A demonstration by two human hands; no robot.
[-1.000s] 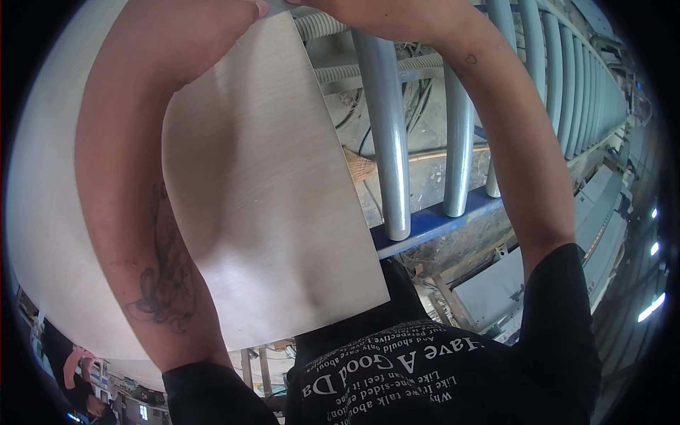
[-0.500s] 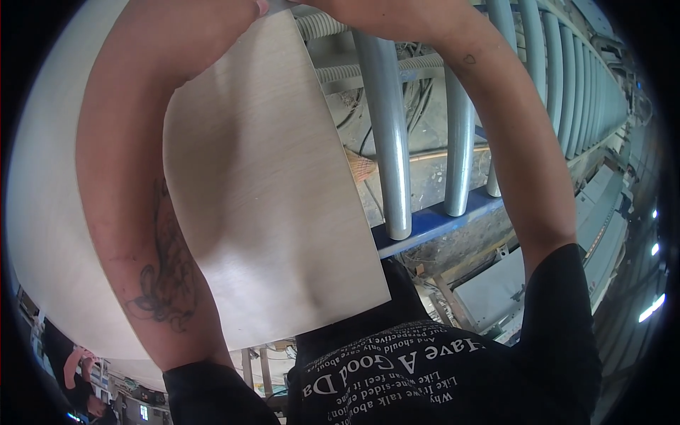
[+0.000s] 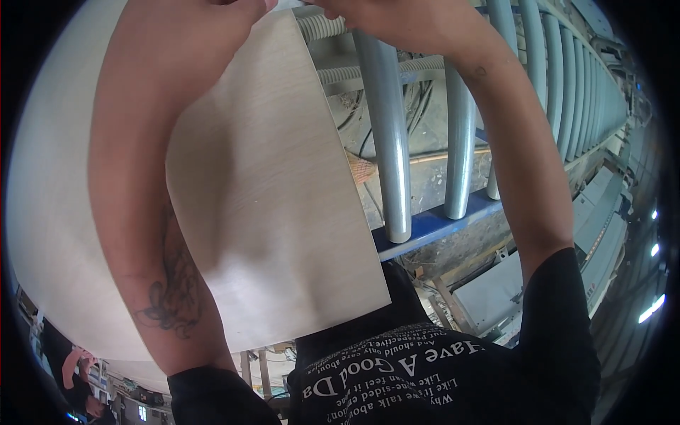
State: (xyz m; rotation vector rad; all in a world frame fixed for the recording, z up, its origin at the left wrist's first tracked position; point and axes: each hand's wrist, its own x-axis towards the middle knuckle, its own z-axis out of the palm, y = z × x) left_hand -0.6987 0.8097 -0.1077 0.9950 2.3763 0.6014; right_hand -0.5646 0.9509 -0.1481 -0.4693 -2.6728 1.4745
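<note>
A large pale wood-grain board [image 3: 283, 177] lies flat in front of me, its right edge beside the rollers. My left hand [image 3: 237, 21] is over the far part of the board, at the top of the head view, with my forearm stretched across the sheet. To its right, my right hand [image 3: 386, 25] reaches past the board's right edge, above the nearest roller. The two hands come close to each other. The picture's upper rim cuts off most of the fingers, so what they hold, if anything, is hidden.
Grey metal rollers [image 3: 386, 142] on a blue frame [image 3: 432, 228] run away to the right. Ribbed hoses [image 3: 322, 28], cables and a broom head [image 3: 363, 169] show below them. Pale panels [image 3: 489, 297] lie at the right. Another person [image 3: 81, 375] is at far lower left.
Both hands have come slightly nearer to me, and more of them shows at the top. My left forearm has shifted a little to the right. The board has stayed in place.
</note>
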